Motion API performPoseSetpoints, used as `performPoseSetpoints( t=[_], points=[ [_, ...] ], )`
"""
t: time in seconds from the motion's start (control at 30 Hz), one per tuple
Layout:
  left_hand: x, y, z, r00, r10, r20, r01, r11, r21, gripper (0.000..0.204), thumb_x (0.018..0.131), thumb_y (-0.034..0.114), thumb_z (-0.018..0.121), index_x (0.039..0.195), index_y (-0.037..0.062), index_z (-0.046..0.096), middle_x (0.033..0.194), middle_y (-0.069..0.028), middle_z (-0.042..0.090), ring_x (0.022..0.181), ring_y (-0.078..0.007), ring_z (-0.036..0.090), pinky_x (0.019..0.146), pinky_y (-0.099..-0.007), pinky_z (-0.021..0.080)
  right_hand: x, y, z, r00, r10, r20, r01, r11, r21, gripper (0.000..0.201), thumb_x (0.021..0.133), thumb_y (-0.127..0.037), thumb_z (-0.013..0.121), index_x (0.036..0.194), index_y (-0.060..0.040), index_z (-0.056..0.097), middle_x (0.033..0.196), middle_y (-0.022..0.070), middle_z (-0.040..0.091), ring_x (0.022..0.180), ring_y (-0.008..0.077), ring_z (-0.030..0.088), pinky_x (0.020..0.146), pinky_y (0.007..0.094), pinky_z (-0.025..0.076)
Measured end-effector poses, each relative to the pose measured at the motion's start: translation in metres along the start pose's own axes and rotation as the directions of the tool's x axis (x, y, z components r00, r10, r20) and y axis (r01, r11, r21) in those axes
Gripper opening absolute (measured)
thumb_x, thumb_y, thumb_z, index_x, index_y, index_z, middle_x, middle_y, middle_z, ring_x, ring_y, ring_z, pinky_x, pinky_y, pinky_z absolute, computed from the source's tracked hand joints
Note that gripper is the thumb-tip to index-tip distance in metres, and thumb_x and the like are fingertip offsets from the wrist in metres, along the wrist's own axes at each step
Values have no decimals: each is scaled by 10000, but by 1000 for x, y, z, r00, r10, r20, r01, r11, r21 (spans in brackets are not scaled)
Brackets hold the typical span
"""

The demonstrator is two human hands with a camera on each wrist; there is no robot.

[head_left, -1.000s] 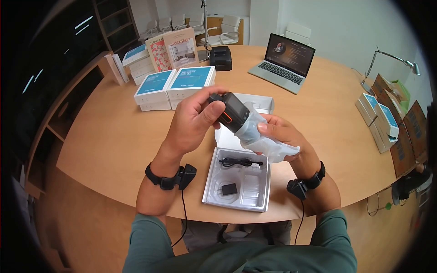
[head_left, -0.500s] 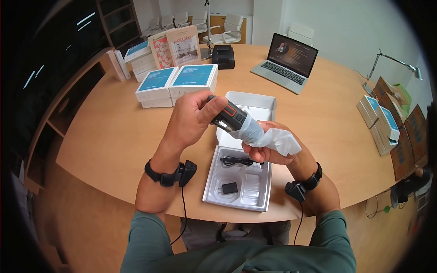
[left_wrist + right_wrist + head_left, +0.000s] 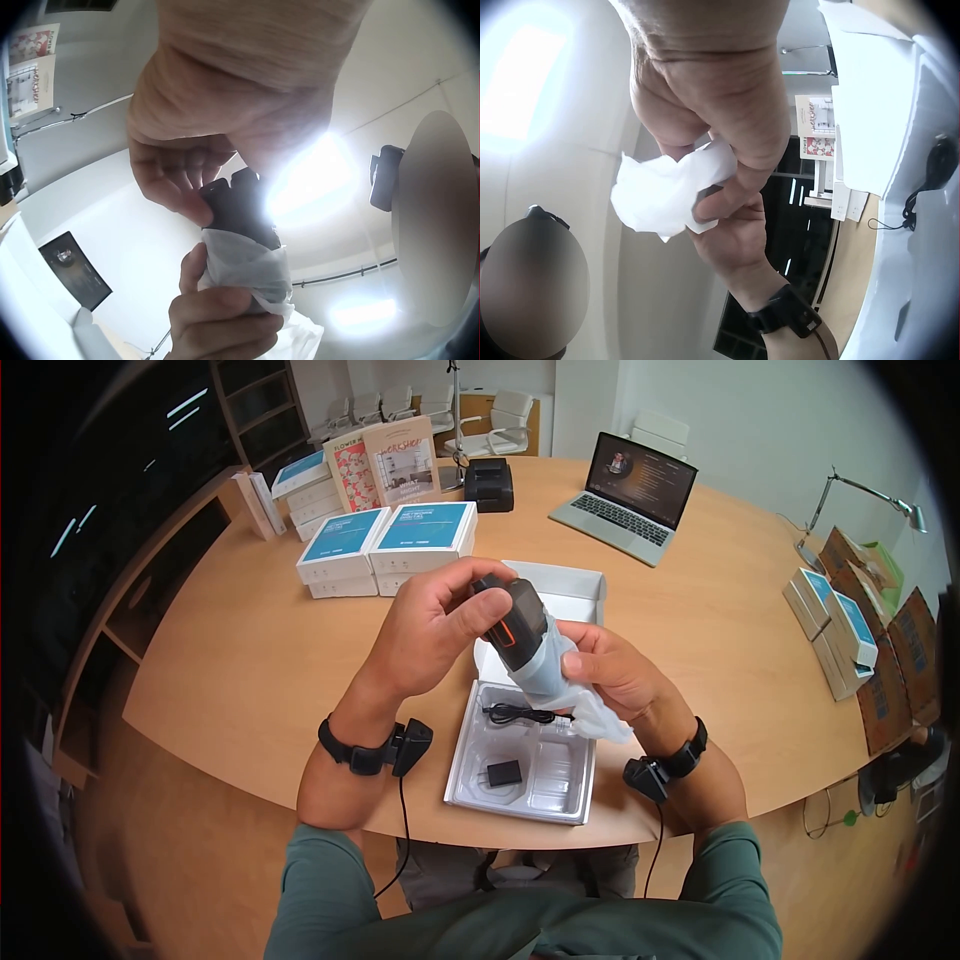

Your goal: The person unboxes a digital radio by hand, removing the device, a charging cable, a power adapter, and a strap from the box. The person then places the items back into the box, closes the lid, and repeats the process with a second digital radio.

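Observation:
My left hand (image 3: 425,625) grips the upper end of a black handheld device (image 3: 512,645), which has a small screen and an orange-lined side. A thin white protective sleeve (image 3: 545,670) covers the device's lower end, its loose tail hanging to the right. Through that sleeve my right hand (image 3: 615,670) pinches the lower end, thumb on top. In the left wrist view, the right fingers (image 3: 217,322) wrap the sleeve (image 3: 247,262) below the bare black part (image 3: 236,202). Beneath both hands an open white box (image 3: 460,760) holds a coiled black cable (image 3: 520,713) and a small black block (image 3: 504,773).
White-and-blue boxes (image 3: 425,530) stand at the back left by upright books (image 3: 400,460). An open laptop (image 3: 620,510) sits at the back right, a black device (image 3: 488,485) left of it. More small boxes (image 3: 835,625) and cardboard (image 3: 895,670) line the right edge.
The device was turned so its orange-lined side faced up, then rolled back so its screen shows again. The right hand shifted its hold on the sleeve, whose tail now hangs lower.

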State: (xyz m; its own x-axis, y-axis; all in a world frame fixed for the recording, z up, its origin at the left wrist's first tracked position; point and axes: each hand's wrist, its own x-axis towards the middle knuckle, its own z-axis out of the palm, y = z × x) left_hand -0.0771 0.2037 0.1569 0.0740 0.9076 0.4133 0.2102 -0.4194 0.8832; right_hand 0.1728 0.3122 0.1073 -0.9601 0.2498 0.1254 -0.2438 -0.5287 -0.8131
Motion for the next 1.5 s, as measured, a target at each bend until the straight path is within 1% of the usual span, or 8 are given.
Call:
performPoseSetpoints(
  t=[0.13,0.27,0.43,0.57,0.7,0.87,1.3,1.5],
  points=[
    [2,-3,-1,999,43,-5,-43,992,-116,584,1100,493,717,1404,-4,671,1176,-51,736,1050,-116,699,917,-302,587,4,2,5,993,-97,-68,88,989,-121,620,1011,-137,835,1550,2,561,1377,94,735,1228,184,725,1099,371,577],
    [3,-3,-2,1000,23,3,-22,983,-183,557,1072,352,778,1476,-4,636,1287,-76,724,1163,-152,690,1013,-333,580,7,7,6,964,-228,-134,187,946,-265,650,994,-104,851,1568,-24,558,1406,83,717,1250,171,703,1102,367,566],
    [-4,10,7,996,84,-33,-84,996,0,617,977,195,856,1515,-2,627,1333,-98,736,1215,-191,694,1072,-364,560,10,12,1,896,-423,-133,269,758,-594,626,982,-53,856,1531,-79,555,1349,59,716,1250,150,684,1088,348,566],
    [-9,22,10,982,190,5,-184,947,262,648,918,156,872,1509,12,649,1356,-122,758,1208,-221,721,1056,-395,565,10,13,3,881,-451,-145,287,752,-593,570,985,-21,844,1474,-84,559,1329,59,714,1244,145,683,1080,336,569],
    [-11,26,11,978,207,25,-204,922,329,661,901,176,879,1501,16,652,1380,-150,758,1223,-261,731,1057,-398,565,9,13,5,875,-463,-142,288,733,-617,522,988,-5,837,1430,-85,572,1334,61,709,1235,142,681,1075,330,573],
    [-13,29,13,971,234,54,-236,886,399,694,864,107,887,1505,-3,645,1337,-110,755,1184,-218,725,1075,-383,565,10,13,6,869,-477,-131,297,715,-633,509,988,-3,835,1418,-86,576,1329,57,710,1239,140,674,1077,330,573],
    [-10,17,3,988,154,24,-154,942,299,559,1012,264,842,1470,-5,666,1288,-104,764,1179,-190,716,1081,-373,555,6,13,12,918,-387,-87,255,744,-617,612,958,-77,892,1478,-33,571,1313,69,745,1217,159,704,1094,367,558],
    [-9,15,7,998,60,-19,-58,994,97,553,1035,277,828,1460,-32,656,1313,-91,749,1189,-167,703,1088,-354,559,5,10,15,916,-384,-111,233,739,-633,644,946,-102,913,1490,-26,578,1284,68,754,1200,150,705,1069,355,558]
  ],
)
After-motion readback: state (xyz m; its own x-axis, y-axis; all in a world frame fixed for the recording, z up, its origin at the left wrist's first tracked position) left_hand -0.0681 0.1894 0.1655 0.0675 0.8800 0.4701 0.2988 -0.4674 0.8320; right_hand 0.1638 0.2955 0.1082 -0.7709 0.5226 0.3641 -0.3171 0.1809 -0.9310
